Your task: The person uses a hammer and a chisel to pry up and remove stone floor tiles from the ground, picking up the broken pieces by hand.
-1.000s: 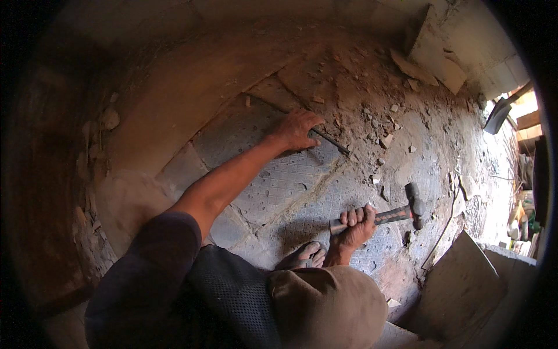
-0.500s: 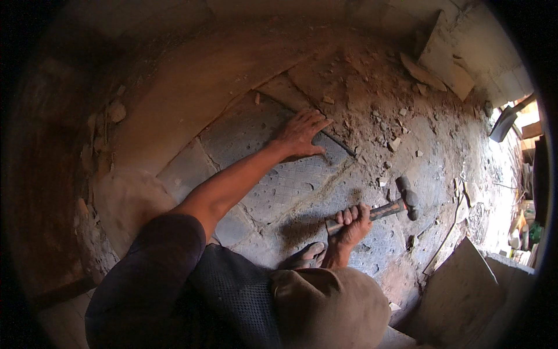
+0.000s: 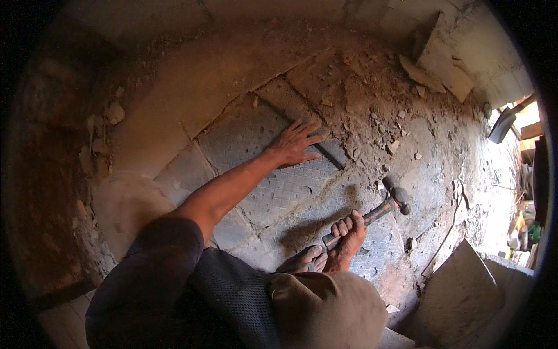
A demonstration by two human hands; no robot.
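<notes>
My left hand (image 3: 295, 143) lies with fingers spread over the grey, pitted floor slab (image 3: 238, 139), which carries a grid pattern. Beneath its fingers runs a narrow dark strip (image 3: 332, 157); I cannot tell whether it is a bar or the slab's edge. My right hand (image 3: 347, 238) is wrapped round the handle of a hammer (image 3: 396, 196), low over the floor. The dark, rounded hammer head points to the right and away from me. Just left of the right hand are the toes of my foot (image 3: 313, 256).
Loose rubble (image 3: 383, 131) and reddish dirt cover the floor beyond my hands. A broken slab (image 3: 459, 296) stands at the lower right. More broken pieces (image 3: 442, 58) lean against the far-right wall, and a shovel blade (image 3: 503, 123) shows at the right edge.
My left hand has shifted slightly left and nearer, and the dark strip's angle has changed. The right hand has dropped a little, swinging the hammer head slightly left.
</notes>
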